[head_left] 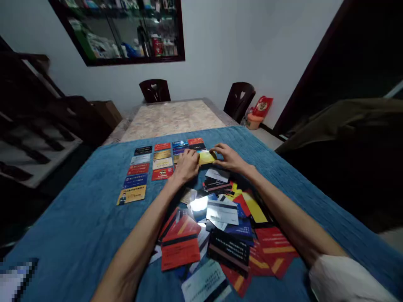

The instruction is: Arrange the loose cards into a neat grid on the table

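Single head-worn view, looking forward and down from above the near side of the tabletop [103, 226], cards [222, 211] close below, wall [210, 50] farther off, ahead.

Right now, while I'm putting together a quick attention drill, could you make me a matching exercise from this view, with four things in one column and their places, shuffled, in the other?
Things
1. Heap of overlapping cards
2. Left hand
3. Blue cloth
4. Red bag

Places
A. Near the wall, beyond the right-hand chair
B. Between the left forearm and the right forearm
C. Over the near part of the table
D. At the left end of a yellow card

Right pairs: 1-B; 2-D; 3-C; 4-A
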`<state>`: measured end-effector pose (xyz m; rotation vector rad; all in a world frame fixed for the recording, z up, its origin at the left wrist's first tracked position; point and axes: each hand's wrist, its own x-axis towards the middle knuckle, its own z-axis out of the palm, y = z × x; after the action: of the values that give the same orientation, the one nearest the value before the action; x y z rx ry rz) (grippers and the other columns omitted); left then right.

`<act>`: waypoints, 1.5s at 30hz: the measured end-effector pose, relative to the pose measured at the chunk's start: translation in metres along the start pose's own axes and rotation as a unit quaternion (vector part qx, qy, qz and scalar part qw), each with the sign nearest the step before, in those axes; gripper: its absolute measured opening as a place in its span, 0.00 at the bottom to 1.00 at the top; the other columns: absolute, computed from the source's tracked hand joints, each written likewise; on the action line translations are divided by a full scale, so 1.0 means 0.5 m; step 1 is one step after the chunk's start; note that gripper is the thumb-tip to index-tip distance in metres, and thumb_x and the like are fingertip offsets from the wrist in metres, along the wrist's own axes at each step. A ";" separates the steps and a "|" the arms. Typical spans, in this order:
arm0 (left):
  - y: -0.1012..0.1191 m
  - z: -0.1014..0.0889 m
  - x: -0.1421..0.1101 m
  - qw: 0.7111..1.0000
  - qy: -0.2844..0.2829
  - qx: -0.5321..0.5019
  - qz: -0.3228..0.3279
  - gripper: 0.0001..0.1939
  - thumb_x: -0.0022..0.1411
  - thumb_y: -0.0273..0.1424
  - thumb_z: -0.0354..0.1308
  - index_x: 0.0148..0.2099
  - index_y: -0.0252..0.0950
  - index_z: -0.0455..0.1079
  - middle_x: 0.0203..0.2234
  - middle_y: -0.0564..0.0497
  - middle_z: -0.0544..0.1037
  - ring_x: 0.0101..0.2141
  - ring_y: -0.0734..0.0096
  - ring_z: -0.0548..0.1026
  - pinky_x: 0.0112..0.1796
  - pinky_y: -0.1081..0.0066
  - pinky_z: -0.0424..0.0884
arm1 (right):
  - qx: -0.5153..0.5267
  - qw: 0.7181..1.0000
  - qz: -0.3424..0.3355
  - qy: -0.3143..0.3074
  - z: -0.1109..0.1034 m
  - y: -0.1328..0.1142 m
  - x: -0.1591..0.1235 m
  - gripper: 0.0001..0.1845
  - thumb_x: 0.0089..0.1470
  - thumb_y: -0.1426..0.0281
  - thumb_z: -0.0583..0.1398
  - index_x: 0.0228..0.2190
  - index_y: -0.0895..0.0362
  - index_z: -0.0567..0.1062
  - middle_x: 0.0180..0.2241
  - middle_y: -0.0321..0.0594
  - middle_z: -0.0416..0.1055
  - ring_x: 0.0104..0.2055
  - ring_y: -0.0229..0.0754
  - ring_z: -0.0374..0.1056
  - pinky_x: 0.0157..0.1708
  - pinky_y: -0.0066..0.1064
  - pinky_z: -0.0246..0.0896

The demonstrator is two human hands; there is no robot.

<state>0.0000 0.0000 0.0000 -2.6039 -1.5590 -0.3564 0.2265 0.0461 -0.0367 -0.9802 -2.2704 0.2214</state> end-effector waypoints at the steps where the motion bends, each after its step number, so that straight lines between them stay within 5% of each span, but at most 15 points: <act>1: 0.000 0.001 0.000 1.000 -0.004 -0.005 -0.003 0.09 0.64 0.28 0.57 0.47 0.36 0.70 0.52 0.43 0.74 0.54 0.54 0.65 0.48 0.58 0.65 | 0.012 1.000 0.008 -0.006 0.003 0.003 -0.003 0.21 0.50 0.64 0.67 0.45 0.58 0.77 0.46 0.48 0.71 0.47 0.50 0.67 0.47 0.40 0.63; 24: -0.012 0.025 0.001 0.996 -0.077 -0.030 -0.030 0.10 0.63 0.30 0.55 0.43 0.36 0.76 0.46 0.41 0.76 0.53 0.48 0.65 0.49 0.51 0.62 | 0.009 0.993 0.078 -0.083 0.036 0.000 -0.007 0.16 0.52 0.67 0.65 0.43 0.58 0.79 0.45 0.46 0.75 0.46 0.48 0.70 0.49 0.36 0.61; 45: -0.006 0.021 -0.003 0.999 -0.045 -0.004 0.005 0.12 0.65 0.29 0.51 0.41 0.35 0.76 0.44 0.40 0.77 0.51 0.49 0.65 0.47 0.50 0.62 | -0.004 0.994 0.090 -0.064 0.043 -0.011 -0.006 0.12 0.55 0.70 0.65 0.41 0.59 0.81 0.40 0.46 0.74 0.42 0.44 0.69 0.44 0.33 0.61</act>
<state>-0.0016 0.0022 -0.0109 -2.6679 -1.5734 -0.2473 0.2116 0.0421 -0.0529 -1.2058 -2.2989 0.3624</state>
